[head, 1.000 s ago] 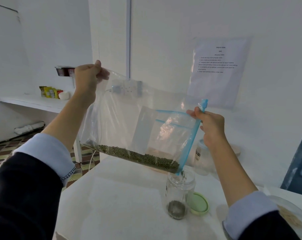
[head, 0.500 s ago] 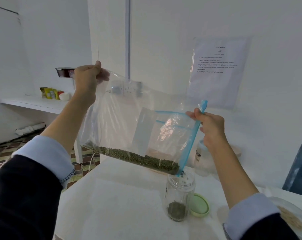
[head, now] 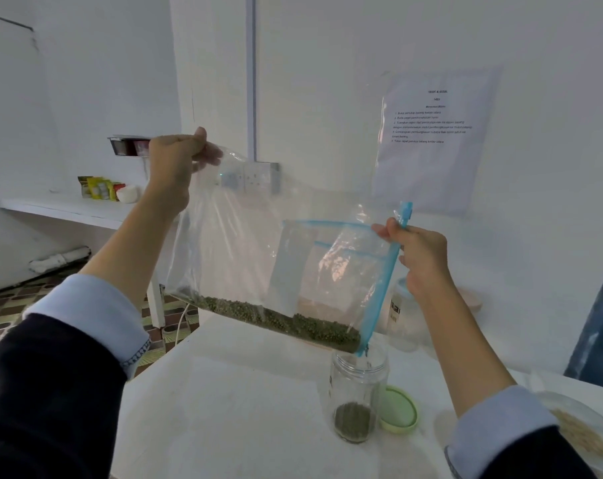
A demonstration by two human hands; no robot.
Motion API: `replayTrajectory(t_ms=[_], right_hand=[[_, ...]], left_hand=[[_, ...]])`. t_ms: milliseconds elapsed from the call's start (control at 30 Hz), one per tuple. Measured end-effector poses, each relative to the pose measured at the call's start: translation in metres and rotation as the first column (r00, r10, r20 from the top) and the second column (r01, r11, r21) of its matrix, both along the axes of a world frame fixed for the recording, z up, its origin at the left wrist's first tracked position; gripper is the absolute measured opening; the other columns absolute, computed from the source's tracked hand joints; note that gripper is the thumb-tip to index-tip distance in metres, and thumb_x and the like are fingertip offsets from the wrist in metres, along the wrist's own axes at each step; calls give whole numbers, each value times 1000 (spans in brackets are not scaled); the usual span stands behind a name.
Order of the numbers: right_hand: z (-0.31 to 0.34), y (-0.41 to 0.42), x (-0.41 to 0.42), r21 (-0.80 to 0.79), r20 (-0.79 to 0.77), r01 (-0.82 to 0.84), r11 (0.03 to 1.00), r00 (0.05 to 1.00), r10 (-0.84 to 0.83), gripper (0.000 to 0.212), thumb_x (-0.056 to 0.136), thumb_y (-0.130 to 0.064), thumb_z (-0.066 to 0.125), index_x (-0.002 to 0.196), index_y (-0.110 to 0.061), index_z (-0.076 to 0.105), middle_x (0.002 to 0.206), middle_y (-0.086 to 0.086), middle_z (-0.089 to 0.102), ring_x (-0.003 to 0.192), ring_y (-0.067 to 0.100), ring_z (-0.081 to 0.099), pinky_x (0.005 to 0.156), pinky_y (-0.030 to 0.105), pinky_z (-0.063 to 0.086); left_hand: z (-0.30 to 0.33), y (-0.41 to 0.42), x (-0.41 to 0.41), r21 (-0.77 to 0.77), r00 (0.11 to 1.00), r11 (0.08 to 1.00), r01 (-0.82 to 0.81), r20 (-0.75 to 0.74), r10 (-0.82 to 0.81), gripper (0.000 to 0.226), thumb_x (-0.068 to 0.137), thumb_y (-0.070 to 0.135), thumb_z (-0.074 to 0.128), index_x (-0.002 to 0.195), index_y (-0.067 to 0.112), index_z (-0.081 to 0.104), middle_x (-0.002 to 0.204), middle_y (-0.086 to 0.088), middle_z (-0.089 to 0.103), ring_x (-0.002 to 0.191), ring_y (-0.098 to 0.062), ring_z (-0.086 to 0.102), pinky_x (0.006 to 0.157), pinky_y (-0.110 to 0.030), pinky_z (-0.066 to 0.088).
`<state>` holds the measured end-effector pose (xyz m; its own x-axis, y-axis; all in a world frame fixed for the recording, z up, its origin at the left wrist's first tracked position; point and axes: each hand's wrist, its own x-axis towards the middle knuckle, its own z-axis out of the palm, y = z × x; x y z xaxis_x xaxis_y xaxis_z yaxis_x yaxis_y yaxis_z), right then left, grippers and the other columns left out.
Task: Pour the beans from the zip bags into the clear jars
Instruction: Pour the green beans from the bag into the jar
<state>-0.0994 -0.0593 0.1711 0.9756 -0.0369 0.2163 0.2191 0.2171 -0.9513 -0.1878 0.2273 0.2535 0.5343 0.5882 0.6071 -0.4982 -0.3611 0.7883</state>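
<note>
Your zip bag (head: 258, 243) hides much of the wall socket (head: 258, 172) and the container (head: 402, 312) behind it. Your left hand (head: 175, 160) pinches the raised bottom corner, your right hand (head: 421, 257) grips the blue zip edge. Green beans (head: 283, 321) lie along the low side, the bag's corner over the clear jar (head: 357, 395), which holds a shallow layer. A green lid (head: 398, 409) lies just beside it on your table (head: 224, 409); the dish (head: 583, 433) at right is cut off

A white table (head: 244, 409) carries an open clear jar (head: 357, 392) near its right edge, green beans (head: 353, 421) in its bottom, with a pale green lid (head: 398, 409) flat just beside it. Toward the far edge stands what looks like a lidded translucent container (head: 402, 316). At the right corner lies a clear bag of pale grains (head: 583, 433).
</note>
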Motion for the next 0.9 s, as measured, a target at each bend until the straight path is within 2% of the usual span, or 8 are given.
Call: replayTrajectory(t_ms=[100, 200, 267, 367, 467, 533, 667, 900], right_hand=[[-1, -1, 1, 19, -9, 9, 1000, 1000, -9, 21, 90, -23, 65, 98, -6, 73, 89, -8, 68, 72, -1, 51, 63, 13, 37], [-2, 1, 1, 2, -13, 12, 1000, 1000, -12, 21, 89, -25, 66, 99, -8, 74, 98, -5, 69, 76, 2, 51, 72, 17, 38], [-1, 0, 2, 17, -7, 27, 999, 1000, -27, 20, 89, -25, 66, 97, -8, 74, 94, -5, 68, 75, 2, 52, 67, 14, 39], [-2, 0, 1, -7, -12, 4, 1000, 1000, -4, 19, 88, -25, 67, 95, -9, 73, 90, -7, 69, 76, 3, 53, 76, 16, 40], [-2, -1, 2, 6, -3, 15, 1000, 1000, -15, 17, 89, -24, 67, 93, -9, 74, 99, -3, 71, 76, 1, 55, 66, 12, 39], [-1, 0, 2, -16, 0, -5, 1000, 1000, 5, 17, 89, -25, 67, 92, -10, 74, 96, -4, 71, 79, 1, 54, 75, 17, 39], [0, -2, 2, 1, 8, 7, 1000, 1000, -7, 15, 89, -23, 66, 90, -10, 74, 86, -9, 69, 76, 1, 53, 70, 15, 39], [-1, -4, 2, -22, 8, -16, 1000, 1000, 17, 13, 89, -24, 67, 79, -16, 71, 101, -1, 72, 88, 4, 59, 71, 18, 38]], left_hand=[[0, 0, 0, -28, 1000, 999, 16, -2, -16, 32, 96, 20, 51, 67, 11, 62, 56, 10, 67, 59, -4, 61, 75, -24, 46], [2, -1, 0, -24, 1000, 1000, 21, -1, -21, 32, 96, 20, 52, 67, 11, 63, 56, 9, 68, 60, -4, 62, 78, -25, 48], [3, -2, -1, -24, 1000, 999, 22, 1, -22, 32, 96, 19, 52, 68, 10, 63, 56, 9, 68, 60, -4, 62, 78, -25, 48], [3, -3, -1, -25, 1000, 999, 26, -2, -26, 32, 96, 19, 51, 67, 11, 62, 55, 9, 67, 59, -4, 61, 79, -26, 48], [2, -4, 0, -35, 999, 999, 32, -3, -32, 32, 96, 18, 52, 66, 11, 62, 55, 9, 67, 59, -5, 61, 80, -28, 47], [1, -3, 0, -37, 999, 999, 33, -7, -33, 33, 95, 18, 52, 65, 10, 61, 55, 9, 67, 58, -5, 60, 79, -27, 46], [3, -3, -1, -46, 999, 998, 36, -10, -37, 33, 96, 17, 52, 65, 11, 61, 55, 8, 67, 60, -7, 60, 79, -27, 47], [4, -6, -1, -45, 1000, 999, 27, -12, -28, 33, 96, 15, 50, 65, 10, 61, 54, 7, 66, 59, -8, 59, 73, -24, 46]])
